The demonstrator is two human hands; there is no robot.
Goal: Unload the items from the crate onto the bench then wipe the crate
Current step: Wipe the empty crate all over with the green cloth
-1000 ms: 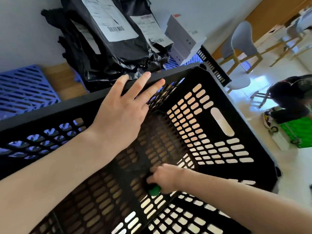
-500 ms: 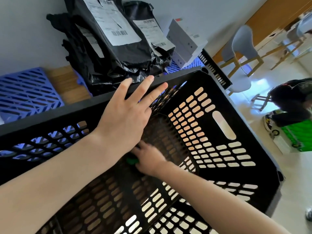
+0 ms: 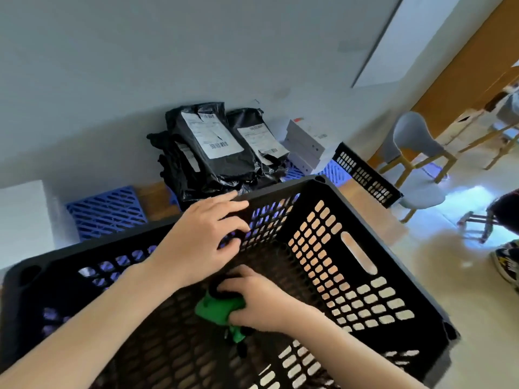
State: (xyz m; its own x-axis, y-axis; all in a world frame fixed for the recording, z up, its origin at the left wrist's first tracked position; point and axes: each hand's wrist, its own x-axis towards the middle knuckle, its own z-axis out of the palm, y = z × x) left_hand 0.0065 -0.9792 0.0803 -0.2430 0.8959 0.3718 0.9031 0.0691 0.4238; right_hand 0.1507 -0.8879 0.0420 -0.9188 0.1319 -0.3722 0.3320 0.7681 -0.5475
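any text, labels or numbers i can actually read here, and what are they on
None can be read.
Shipping label on the front black mailer bag: print and barcode, too blurred.
Second label on the second black bag: too blurred.
White boxes: marks too small.

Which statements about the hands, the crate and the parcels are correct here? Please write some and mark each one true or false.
1. The right hand holds a green cloth inside the crate. True.
2. The left hand hangs free above the crate. False: it grips the crate's far wall.
3. The black parcels lie inside the crate. False: they are stacked outside it, against the wall.
4. White boxes stand to the right of the parcels. True.
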